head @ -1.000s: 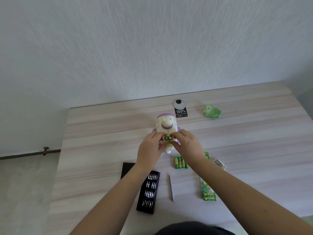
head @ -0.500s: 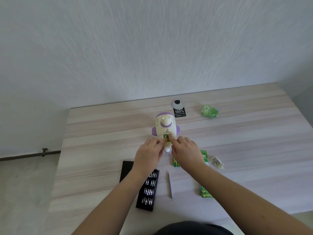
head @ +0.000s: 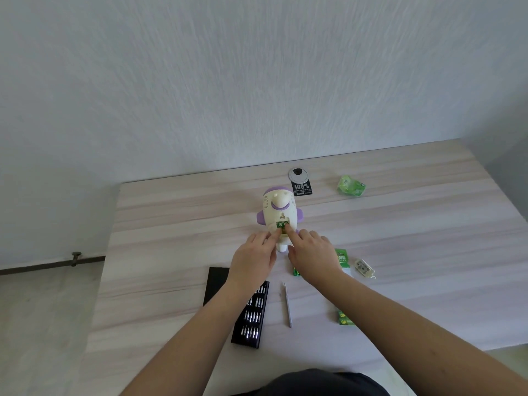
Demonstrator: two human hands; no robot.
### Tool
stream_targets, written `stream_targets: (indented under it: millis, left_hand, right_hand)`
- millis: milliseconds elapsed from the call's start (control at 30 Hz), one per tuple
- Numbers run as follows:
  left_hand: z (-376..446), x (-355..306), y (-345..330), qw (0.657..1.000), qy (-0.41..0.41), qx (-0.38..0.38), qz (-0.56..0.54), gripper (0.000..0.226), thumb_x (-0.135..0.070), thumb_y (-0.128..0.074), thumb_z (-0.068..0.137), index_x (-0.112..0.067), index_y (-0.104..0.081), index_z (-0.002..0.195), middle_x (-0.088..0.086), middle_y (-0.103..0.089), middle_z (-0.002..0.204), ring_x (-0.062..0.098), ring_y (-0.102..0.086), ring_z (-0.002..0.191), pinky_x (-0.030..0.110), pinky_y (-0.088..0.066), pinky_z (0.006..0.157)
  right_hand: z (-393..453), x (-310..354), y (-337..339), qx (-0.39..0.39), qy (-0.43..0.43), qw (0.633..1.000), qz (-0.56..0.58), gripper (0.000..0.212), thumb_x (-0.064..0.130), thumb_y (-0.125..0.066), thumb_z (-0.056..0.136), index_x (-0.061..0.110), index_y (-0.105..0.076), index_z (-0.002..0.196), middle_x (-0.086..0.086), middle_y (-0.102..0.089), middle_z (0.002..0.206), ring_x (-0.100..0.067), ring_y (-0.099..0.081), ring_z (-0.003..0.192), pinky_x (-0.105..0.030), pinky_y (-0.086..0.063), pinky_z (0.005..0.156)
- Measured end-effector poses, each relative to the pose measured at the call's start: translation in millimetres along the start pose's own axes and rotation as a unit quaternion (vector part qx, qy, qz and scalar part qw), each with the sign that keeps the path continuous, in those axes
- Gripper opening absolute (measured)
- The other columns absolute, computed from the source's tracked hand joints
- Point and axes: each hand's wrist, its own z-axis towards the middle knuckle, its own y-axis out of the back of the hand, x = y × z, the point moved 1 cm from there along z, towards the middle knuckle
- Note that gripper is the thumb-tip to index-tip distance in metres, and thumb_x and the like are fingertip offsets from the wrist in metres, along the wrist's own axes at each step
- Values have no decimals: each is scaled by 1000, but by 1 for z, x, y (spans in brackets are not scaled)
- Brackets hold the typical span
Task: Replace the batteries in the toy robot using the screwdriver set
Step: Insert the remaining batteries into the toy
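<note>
We are looking down on the pale wood-grain bench [head: 400, 224], and the toy robot [head: 278, 210] is our landmark, lying on its back near the middle with its white and purple head toward the wall. Nearest us of the robot, both of our forearms reach in. The left hand [head: 253, 260] sits just below the robot, fingers loosely curled, index finger stretched onto the green batteries [head: 283, 225] showing in the open bay on the robot's body. The right hand [head: 311, 252] is right beside it, also narrow, its index fingertip pressing on those same batteries; neither hand is wrapped around anything.

Below and left of the robot, partly under our left wrist, lies the black screwdriver set [head: 251, 318], open, with rows of silver bits showing. Just right of that case, straight below the robot, the slim grey screwdriver [head: 287, 305] lies flat, apart from both hands. Below and right of the robot, we spot a green battery pack [head: 345, 318] peeking out beside our right forearm, and another green card [head: 341, 257] by the right wrist. Beside that card rests a small white battery cover [head: 363, 268]. Above and right of the robot there is a crumpled green wrapper [head: 351, 185]. Just above the robot's head sits a round grey cap with a black tag [head: 300, 182].
</note>
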Motion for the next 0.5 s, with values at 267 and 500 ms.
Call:
stream_targets:
  millis: [267,500]
  left_hand:
    - [5,1,3,999,-5,21,35,58,-18,-73,75,-17,-60,131,1,-63,96,19,-59,76,30,-50,49]
    - [10,0,1,998,18,33,47,57,-15,-76,69,-16,-63,124,2,-62,88,21,-61,77,30,-50,45]
  right_hand:
    - [5,3,8,47,-11,998,29,51,28,-64,84,16,-54,132,-6,-65,88,-26,-62,79,-34,-46,63]
    - [3,9,7,107,-29,993,43,53,26,-37,100,19,-24,151,-7,-60,116,-28,-57,102,-35,-41,76]
